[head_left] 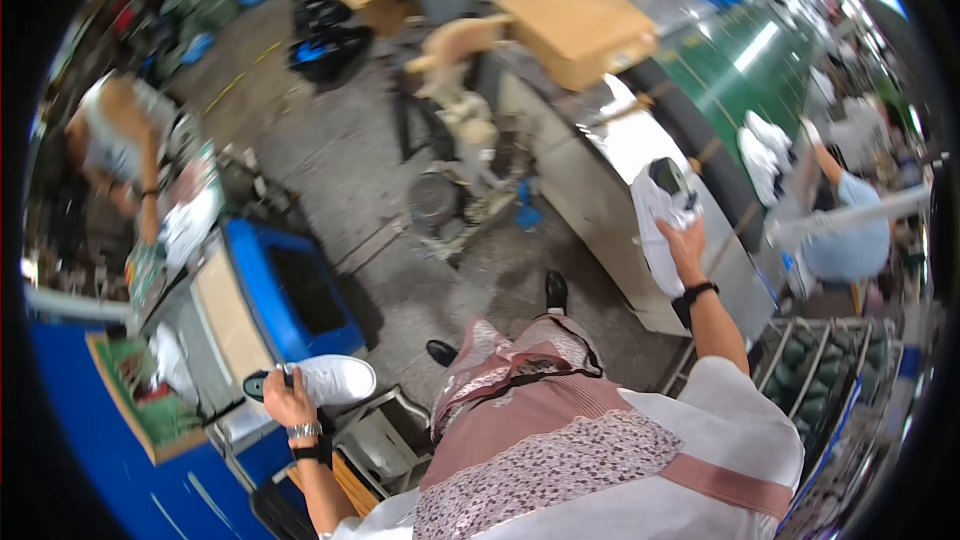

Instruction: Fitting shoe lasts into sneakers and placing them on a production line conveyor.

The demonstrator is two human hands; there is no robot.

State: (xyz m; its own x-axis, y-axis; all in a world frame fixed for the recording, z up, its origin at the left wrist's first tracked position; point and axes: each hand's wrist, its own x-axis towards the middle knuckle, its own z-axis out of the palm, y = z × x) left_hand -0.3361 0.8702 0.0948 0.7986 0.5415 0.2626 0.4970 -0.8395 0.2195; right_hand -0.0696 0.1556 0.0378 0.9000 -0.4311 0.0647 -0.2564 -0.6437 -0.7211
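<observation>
A white sneaker with a dark heel is gripped by my left hand, its pale toe pointing right, beside a blue-sided machine. My right hand is closed on a second white sneaker, which has a dark opening. That shoe is over the metal top of a long bench; I cannot tell whether it touches the surface. Both arms are spread wide apart.
A cardboard box rests on the bench's far end. Machinery with a round base stands ahead on the floor. A rack holding dark green items is at the right. Other people work at the far left and right.
</observation>
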